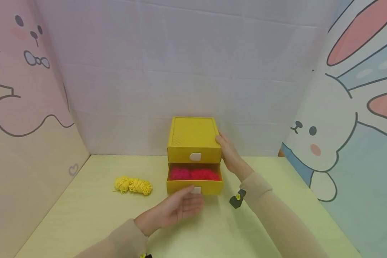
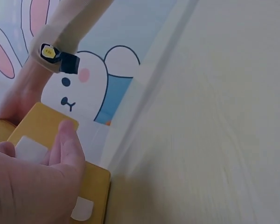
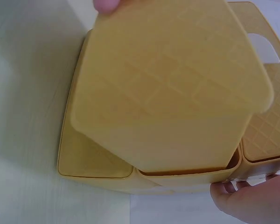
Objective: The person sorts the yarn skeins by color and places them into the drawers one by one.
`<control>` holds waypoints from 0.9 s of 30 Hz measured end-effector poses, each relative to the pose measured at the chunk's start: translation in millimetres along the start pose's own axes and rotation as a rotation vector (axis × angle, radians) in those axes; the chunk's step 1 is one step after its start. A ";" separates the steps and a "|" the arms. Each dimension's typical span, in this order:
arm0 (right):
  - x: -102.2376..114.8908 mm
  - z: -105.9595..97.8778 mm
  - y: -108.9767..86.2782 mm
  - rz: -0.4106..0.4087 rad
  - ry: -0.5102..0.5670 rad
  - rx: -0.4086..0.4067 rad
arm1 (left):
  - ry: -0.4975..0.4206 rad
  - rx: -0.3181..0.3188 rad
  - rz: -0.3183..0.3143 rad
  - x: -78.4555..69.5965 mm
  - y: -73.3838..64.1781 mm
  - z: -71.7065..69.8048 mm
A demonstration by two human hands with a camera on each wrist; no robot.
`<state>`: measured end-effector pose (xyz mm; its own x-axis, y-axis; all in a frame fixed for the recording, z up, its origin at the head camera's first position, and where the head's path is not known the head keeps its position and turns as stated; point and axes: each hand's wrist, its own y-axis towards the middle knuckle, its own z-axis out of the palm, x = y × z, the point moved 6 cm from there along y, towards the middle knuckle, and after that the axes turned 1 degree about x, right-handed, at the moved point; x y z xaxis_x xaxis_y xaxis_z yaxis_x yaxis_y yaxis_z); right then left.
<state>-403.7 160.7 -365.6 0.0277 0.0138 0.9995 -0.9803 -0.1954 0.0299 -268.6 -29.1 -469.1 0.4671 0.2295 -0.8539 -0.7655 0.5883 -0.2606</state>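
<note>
A small yellow chest of drawers (image 1: 193, 131) stands at the back of the table, its middle drawer (image 1: 177, 187) pulled out. Inside that drawer lie magenta yarn (image 1: 180, 174) and red yarn (image 1: 204, 175). At the drawer's white pull tab (image 1: 196, 190) is my left hand (image 1: 175, 208), fingers extended and thumb by the drawer front; the left wrist view shows this hand (image 2: 42, 182) partly covering the tab. My right hand (image 1: 230, 154) holds the chest's upper right side, thumb at the top edge. In the right wrist view, my right hand's fingertips (image 3: 231, 187) touch the chest's edge.
A hank of yellow yarn (image 1: 133, 185) lies on the pale table (image 1: 116, 215) left of the chest. Cloth walls with cartoon animals enclose the table at the back and sides. The bottom drawer (image 2: 97, 184) is closed beneath the extended one.
</note>
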 end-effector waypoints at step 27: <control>2.3 0.1 -3.7 -0.015 -0.025 0.003 | 0.030 -0.043 0.081 -25.4 47.8 -19.7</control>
<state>-400.0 161.3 -363.4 0.0478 -0.0077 0.9988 -0.9791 -0.1984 0.0453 -325.8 -22.1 -468.7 0.3898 0.2515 -0.8859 -0.8191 0.5344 -0.2087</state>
